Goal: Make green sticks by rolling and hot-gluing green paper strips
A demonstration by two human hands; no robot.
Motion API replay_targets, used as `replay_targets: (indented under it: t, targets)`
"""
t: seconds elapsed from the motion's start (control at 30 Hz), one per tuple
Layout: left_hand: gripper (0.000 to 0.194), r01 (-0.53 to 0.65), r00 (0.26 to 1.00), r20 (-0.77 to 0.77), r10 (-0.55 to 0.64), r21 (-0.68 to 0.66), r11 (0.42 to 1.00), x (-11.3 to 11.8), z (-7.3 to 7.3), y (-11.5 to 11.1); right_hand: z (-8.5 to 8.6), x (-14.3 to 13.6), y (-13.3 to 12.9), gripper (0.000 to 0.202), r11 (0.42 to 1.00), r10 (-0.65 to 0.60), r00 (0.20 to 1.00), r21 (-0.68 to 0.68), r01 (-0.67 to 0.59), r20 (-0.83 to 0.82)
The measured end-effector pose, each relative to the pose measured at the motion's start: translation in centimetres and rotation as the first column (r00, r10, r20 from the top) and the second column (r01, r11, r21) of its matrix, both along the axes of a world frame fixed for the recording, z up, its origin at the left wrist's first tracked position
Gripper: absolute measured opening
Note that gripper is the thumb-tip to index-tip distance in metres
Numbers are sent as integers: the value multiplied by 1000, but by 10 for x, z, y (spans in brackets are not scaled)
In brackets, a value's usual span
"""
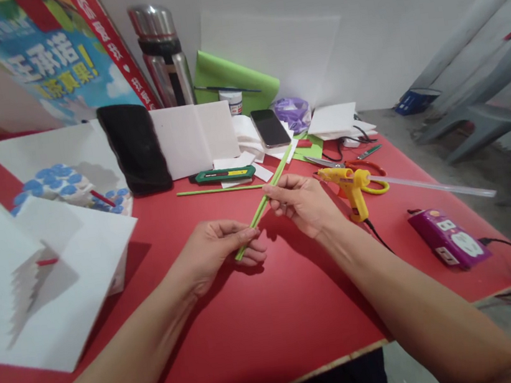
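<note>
Thin green sticks [261, 208], apparently two side by side, slant between my two hands above the red table. My left hand [229, 245] pinches them near their lower end. Farther up, my right hand [299, 201] grips the same sticks between thumb and fingers. Another slim green stick [218, 190] lies level to the left of my right fingers; whether it touches them I cannot tell. Just behind it rests a green utility knife [225, 175]. To the right of my right hand is a yellow glue gun [351, 186] with a long clear glue stick [433, 185] in its back.
Scissors [375, 167] lie behind the glue gun, near a purple box [450, 238] with a cable. A black phone [134, 148] leans upright at left, beside a white paper construction [82, 271]. A steel thermos [165, 59] and a second phone [270, 128] stand farther back on the red table [283, 332].
</note>
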State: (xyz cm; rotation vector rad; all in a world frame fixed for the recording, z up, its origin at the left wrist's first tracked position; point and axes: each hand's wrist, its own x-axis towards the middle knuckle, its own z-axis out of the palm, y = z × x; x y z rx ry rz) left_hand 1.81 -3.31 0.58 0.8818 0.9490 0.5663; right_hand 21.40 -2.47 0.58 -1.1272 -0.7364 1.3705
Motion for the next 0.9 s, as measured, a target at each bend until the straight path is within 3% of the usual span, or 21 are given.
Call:
replay_targets:
  t: [0.5,0.7,0.9]
  targets:
    - [25,-34,998,61,33,7,999,3,1,-2,1,3,0,40,1000,28,999,12,-28,-17]
    - [33,70,996,63,-66,-72,995,-2,-2,-1,-1,11,6,40,1000,-5,999,1,5,-45]
    - [28,90,995,62,-82,-129,988,-6,-1,4,-2,16,8,37,1000,-5,998,0,5,-55]
